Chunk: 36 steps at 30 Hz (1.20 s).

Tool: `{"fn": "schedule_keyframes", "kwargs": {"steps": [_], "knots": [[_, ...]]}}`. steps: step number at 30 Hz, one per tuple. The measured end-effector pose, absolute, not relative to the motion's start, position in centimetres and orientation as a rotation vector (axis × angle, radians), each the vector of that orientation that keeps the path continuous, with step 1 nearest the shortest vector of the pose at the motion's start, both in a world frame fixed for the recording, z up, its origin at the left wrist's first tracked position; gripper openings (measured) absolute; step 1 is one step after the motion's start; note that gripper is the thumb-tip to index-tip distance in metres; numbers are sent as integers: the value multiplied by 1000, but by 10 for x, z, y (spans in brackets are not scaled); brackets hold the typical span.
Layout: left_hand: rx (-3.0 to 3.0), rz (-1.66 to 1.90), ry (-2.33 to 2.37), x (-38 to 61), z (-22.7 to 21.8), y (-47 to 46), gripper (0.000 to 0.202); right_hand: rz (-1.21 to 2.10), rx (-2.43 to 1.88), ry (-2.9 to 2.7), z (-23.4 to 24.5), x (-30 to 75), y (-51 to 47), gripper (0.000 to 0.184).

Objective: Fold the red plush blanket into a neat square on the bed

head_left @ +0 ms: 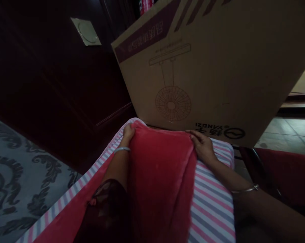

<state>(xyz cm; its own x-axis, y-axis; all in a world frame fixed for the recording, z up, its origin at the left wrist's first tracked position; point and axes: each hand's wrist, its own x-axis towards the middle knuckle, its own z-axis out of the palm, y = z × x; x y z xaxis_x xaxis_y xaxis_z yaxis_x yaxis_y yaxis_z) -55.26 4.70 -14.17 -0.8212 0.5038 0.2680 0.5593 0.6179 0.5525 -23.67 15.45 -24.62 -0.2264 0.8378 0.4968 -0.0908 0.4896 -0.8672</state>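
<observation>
A red fleece blanket (159, 175) lies folded in a long strip over its own pink, white and grey striped side (213, 199). My left hand (128, 132) grips the strip's far left corner, fingers curled over the edge. At the far right corner my right hand (201, 143) pinches the red fabric, fingers pressed together. Both wrists wear thin metal bangles.
A big cardboard box (218, 67) printed with a fan drawing stands just beyond the blanket. Dark wooden furniture (53, 84) fills the left, with a grey patterned cloth (18, 175) at the lower left. Red fabric (286, 172) and a tiled floor (286, 131) lie to the right.
</observation>
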Motion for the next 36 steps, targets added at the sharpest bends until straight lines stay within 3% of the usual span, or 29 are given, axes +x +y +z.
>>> {"fn": "schedule_keyframes", "kwargs": {"steps": [3,11,18,22,27,31,36], "knots": [[-954,-879,-2636,-553,-140,53,27,947,-664,-1525,-243,-234,154,33],[-992,-501,-2775,-548,-186,64,28,923,-833,-1533,-259,-240,170,35],[-1140,-263,-2720,-519,-150,44,40,897,-876,-1604,-257,-238,170,33],[-1426,-170,-2669,-450,-143,2,22,880,-900,-1644,-253,-236,170,34],[-1999,-147,-2631,-336,-150,-104,24,885,-920,-1643,-255,-236,174,36],[-1851,4,-2749,-283,-166,-170,22,894,-923,-1653,-259,-237,176,36],[-1668,99,-2775,-270,-173,-185,28,921,-923,-1623,-254,-236,171,34]]}}
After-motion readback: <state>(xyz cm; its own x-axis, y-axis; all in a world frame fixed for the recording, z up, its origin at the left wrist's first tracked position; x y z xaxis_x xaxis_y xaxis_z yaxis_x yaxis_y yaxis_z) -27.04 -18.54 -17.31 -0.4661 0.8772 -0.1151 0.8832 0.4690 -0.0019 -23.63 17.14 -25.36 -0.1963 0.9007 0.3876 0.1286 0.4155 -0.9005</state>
